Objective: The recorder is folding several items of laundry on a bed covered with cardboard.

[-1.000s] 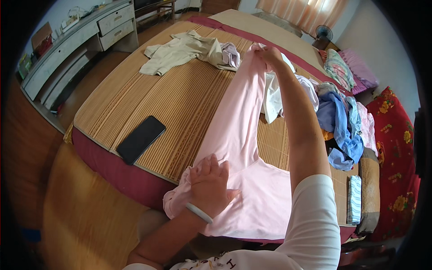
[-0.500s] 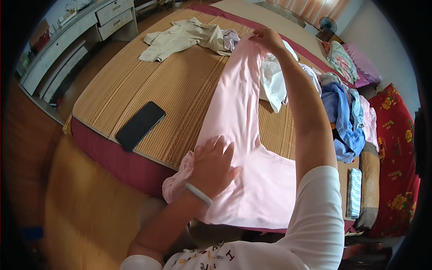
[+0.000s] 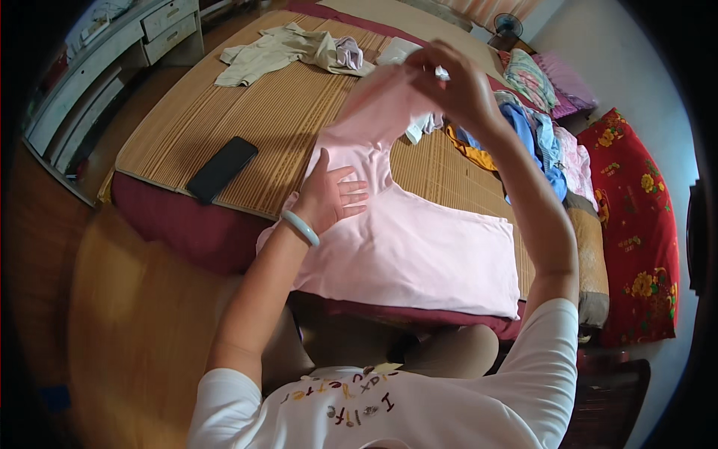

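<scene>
Since the earlier frame, the left hand (image 3: 329,198) had turned and shifted farther up the pink garment (image 3: 419,232). I saw its fingers spread flat on the cloth, while the right hand's (image 3: 456,86) blurred fingers seemed to pinch the raised narrow end. The wide part lay along the mat's (image 3: 179,127) near edge; I judged that a hard tug could have creased it, or a backward pull slipped its hem off.
</scene>
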The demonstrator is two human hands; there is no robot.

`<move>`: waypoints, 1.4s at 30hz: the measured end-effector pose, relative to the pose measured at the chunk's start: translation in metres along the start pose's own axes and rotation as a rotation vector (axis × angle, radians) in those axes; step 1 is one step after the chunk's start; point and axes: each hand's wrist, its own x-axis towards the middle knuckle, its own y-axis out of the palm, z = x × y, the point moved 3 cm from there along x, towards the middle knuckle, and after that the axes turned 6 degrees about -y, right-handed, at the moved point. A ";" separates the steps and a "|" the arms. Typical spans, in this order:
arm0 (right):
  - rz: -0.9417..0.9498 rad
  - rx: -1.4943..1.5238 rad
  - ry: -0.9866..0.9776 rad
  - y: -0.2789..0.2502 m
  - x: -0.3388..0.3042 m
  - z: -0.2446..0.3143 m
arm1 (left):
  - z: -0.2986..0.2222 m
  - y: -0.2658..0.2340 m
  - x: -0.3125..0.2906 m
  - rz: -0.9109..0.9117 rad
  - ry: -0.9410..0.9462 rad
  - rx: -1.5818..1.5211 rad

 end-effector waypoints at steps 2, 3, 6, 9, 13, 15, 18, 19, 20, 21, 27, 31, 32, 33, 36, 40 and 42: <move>0.018 0.019 -0.036 -0.015 -0.029 0.045 | -0.002 0.010 -0.012 0.015 -0.032 -0.081; 0.062 -0.034 -0.063 -0.021 -0.045 0.071 | -0.003 0.011 -0.017 0.041 -0.027 -0.064; 0.160 -0.037 -0.112 -0.026 -0.104 0.132 | 0.001 0.011 -0.021 0.382 0.108 -0.234; 0.234 0.019 -0.014 -0.025 -0.159 0.174 | 0.007 -0.008 -0.007 0.192 0.110 -0.244; 0.265 0.071 0.087 -0.019 -0.205 0.204 | 0.017 -0.032 0.004 0.109 0.139 -0.205; 0.280 0.022 0.130 -0.019 -0.219 0.206 | 0.020 -0.043 0.005 0.064 0.164 -0.134; 0.268 -0.181 0.085 -0.040 -0.220 0.190 | 0.020 -0.041 0.000 -0.051 0.179 -0.056; 0.215 -0.271 0.084 -0.052 -0.220 0.180 | 0.020 -0.036 -0.006 -0.131 0.170 -0.046; 0.163 -0.361 0.082 -0.065 -0.221 0.169 | 0.023 -0.028 -0.012 -0.125 0.167 -0.038; 0.136 -0.424 0.107 -0.077 -0.220 0.163 | 0.025 -0.022 -0.019 -0.153 0.248 -0.032; 0.099 -0.591 0.166 -0.090 -0.268 0.169 | 0.052 -0.025 -0.038 -0.110 0.360 0.041; 0.281 -0.356 0.396 -0.061 -0.343 0.153 | 0.069 -0.027 -0.040 -0.069 0.077 0.070; 0.283 -0.359 0.407 -0.061 -0.356 0.149 | 0.068 -0.023 -0.040 -0.065 0.066 0.073; 0.277 -0.332 0.436 -0.057 -0.363 0.141 | 0.064 -0.025 -0.042 -0.082 0.037 0.026; 0.261 -0.359 0.439 -0.066 -0.357 0.119 | 0.058 -0.024 -0.031 -0.134 -0.005 -0.041; 0.154 -0.666 0.267 -0.098 -0.318 0.090 | 0.059 -0.021 -0.014 -0.229 0.079 -0.081; 0.082 -0.787 0.146 -0.119 -0.294 0.094 | 0.057 -0.014 -0.020 -0.203 0.270 -0.085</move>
